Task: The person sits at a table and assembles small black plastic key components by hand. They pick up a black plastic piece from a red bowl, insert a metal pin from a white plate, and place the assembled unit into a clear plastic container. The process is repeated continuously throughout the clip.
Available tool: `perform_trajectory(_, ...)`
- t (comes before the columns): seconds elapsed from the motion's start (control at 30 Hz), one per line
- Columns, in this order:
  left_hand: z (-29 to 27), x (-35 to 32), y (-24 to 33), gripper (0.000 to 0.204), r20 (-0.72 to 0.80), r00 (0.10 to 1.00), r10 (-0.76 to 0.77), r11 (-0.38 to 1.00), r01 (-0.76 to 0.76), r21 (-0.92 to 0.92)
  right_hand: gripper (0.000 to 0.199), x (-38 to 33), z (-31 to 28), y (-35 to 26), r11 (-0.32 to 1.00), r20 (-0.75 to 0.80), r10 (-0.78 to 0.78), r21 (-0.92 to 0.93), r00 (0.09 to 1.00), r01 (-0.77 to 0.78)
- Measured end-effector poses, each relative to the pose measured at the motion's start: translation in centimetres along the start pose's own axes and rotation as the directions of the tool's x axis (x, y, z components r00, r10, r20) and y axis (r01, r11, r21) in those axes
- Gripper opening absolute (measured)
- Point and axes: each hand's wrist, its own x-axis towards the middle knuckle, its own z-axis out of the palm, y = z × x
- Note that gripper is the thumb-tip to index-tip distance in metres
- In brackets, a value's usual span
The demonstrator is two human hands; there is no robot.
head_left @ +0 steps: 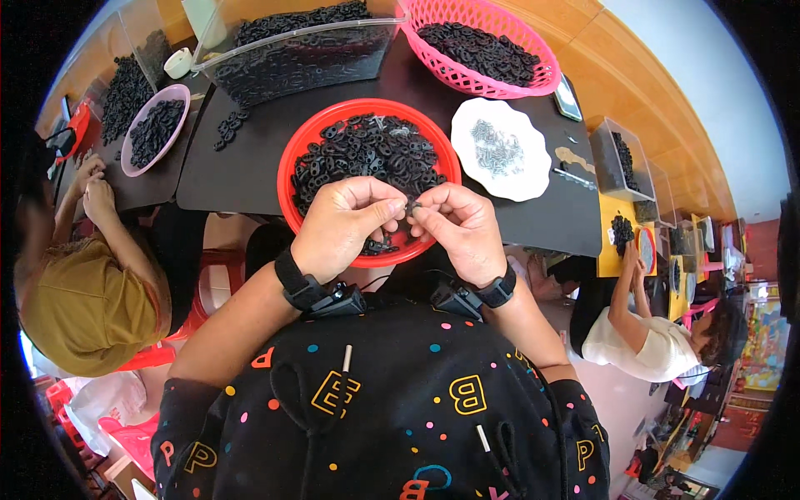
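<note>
Over the near side of a red basin [287, 154] my left hand [354, 215] and my right hand [458, 223] meet, fingertips pinched together. A tiny dark piece sits between them, mostly covered by the fingers, so its kind does not show. Small black plastic parts with holes [367, 154] heap up in the basin under my hands. To the right of the basin lies a white scalloped plate [533, 179] with many small clear or silvery pins [496, 146] on it. Each wrist wears a black strap with a small device.
A clear bin [304, 62] and a pink basket [467, 79] full of black parts stand at the back. Loose black parts [229, 129] lie left of the basin. A pink bowl [157, 129] is further left. People sit at both sides; a phone [567, 98] lies back right.
</note>
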Motion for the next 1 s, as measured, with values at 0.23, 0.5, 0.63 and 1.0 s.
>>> perform_trajectory(0.23, -0.11, -0.06, -0.08, 0.012, -0.001, 1.000, 0.009, 1.000, -0.009, 0.003, 0.005, -0.11, 0.17, -0.20, 1.000, -0.011, 0.009, -0.010, 1.000, -0.009)
perform_trajectory(0.5, 0.24, -0.07, -0.30, 0.011, -0.018, 1.000, 0.000, 1.000, 0.000, 0.003, 0.005, -0.34, 0.38, 0.05, 0.999, -0.012, -0.037, -0.034, 0.999, 0.037)
perform_trajectory(0.63, 0.14, 0.03, -0.40, 0.012, -0.009, 1.000, -0.008, 1.000, 0.008, 0.012, 0.006, -0.47, 0.46, 0.50, 0.991, -0.034, -0.089, -0.102, 0.995, 0.085)
perform_trajectory(1.0, 0.58, -0.16, -0.35, 0.009, -0.023, 1.000, -0.016, 0.999, 0.017, 0.049, 0.006, -0.76, 0.83, 0.31, 0.991, -0.057, -0.095, -0.098, 0.994, 0.089)
